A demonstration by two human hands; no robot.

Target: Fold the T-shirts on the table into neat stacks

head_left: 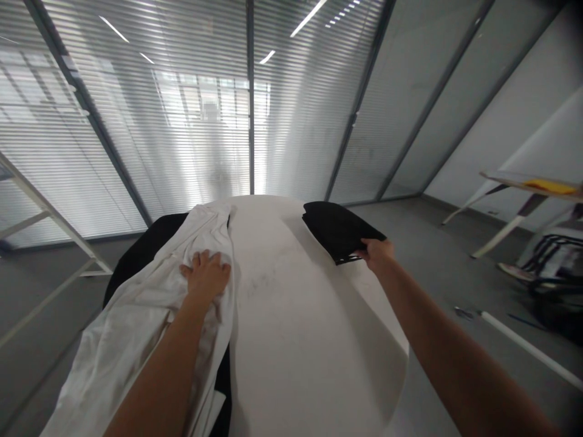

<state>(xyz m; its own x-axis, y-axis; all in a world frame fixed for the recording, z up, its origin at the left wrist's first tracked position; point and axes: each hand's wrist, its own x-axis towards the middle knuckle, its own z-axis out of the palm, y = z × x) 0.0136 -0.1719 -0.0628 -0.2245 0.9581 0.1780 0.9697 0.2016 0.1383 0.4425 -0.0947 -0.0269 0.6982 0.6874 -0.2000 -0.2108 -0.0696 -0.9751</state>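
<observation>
Head view: a room walled in tall glass partitions with slatted white blinds (182, 121) and grey metal frames, above a smooth grey floor (460, 255). Off to the right stands a white-legged side table (523, 188) with a yellow sheet on it, and a long white rod (531, 347) lies on the floor beyond a dark, striped bag (553, 291), which is blurred. In the middle, a large rounded white tabletop (296, 340) fills the lower frame. Over its left side hangs a long, crumpled white cloth (127, 328), with a black fabric layer (146, 258) showing beneath and beyond it. A folded black fabric piece (339, 230) lies at the far right edge of the tabletop.

The left hand (206, 278) rests palm-down on the white cloth, its fingers (204, 260) spread wide and pressing the folds, with nothing gripped. The right hand (376, 254) reaches the near corner of the black fabric piece, its fingers narrowed at that corner; whether they pinch it or only touch it cannot be told from this view.
</observation>
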